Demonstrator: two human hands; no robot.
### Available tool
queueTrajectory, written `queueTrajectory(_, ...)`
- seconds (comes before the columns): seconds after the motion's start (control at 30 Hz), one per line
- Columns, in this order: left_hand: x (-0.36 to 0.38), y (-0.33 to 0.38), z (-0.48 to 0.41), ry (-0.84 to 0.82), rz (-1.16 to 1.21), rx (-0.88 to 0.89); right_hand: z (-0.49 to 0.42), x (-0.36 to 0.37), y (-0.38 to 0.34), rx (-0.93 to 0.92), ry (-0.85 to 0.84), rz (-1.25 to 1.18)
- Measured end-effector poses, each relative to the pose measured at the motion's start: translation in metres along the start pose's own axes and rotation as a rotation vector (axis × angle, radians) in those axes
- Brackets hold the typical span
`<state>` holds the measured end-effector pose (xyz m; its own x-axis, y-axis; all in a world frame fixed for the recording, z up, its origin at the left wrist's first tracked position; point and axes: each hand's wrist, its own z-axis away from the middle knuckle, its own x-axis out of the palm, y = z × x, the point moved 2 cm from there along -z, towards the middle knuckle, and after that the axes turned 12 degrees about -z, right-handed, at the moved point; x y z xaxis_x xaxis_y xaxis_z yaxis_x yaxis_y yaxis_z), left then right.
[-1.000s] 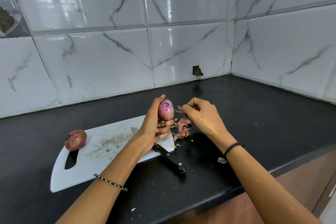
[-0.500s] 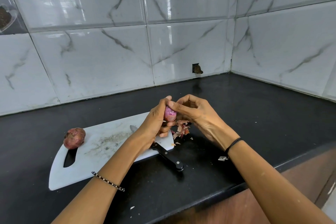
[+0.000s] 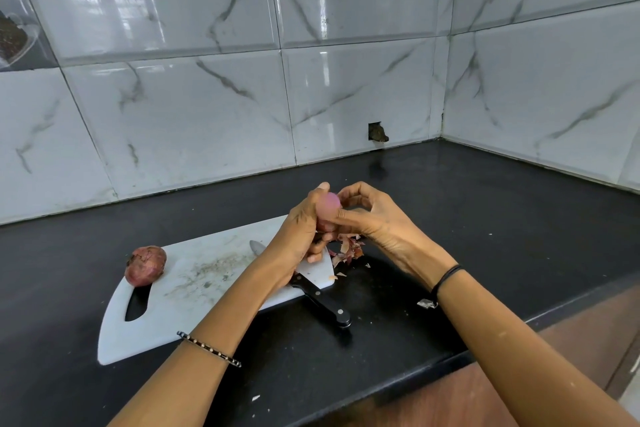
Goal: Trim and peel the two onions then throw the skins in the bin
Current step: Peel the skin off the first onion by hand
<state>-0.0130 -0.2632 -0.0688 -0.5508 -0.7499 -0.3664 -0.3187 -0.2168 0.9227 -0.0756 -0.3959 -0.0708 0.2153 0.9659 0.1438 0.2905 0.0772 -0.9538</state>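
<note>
The fingers of my left hand [image 3: 301, 236] are clamping the smooth pink round onion [image 3: 329, 204]; those of my right hand [image 3: 377, 218] are pinching its side. The brown-skinned unpeeled onion [image 3: 145, 265] is lying well left of them.

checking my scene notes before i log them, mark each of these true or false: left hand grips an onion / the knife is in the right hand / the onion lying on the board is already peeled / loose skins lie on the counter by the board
1. The left hand grips the held onion. True.
2. The knife is in the right hand. False: it lies with its blade on the cutting board and its handle on the counter; the right hand pinches at the held onion.
3. The second onion on the board is already peeled. False: it has its dry outer skin on.
4. Loose skins lie on the counter beside the board's right end. True.
</note>
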Motion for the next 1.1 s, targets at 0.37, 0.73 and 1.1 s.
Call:
queueTrajectory(0.37, -0.0009, -0.0038, -0.0005, 0.035, -0.077, 0.007, 0.0004, 0.0026, 0.0000, -0.001, -0.030, -0.030)
queueTrajectory(0.73, -0.0001, 0.0021, 0.0004, 0.079, 0.042, 0.023, -0.0001, 0.0046, -0.0045, -0.028, -0.030, -0.133)
queueTrajectory(1.1, 0.0015, -0.0025, -0.0025, 0.047, 0.157, -0.060, -0.0015, 0.0011, -0.0030, -0.087, 0.068, -0.044)
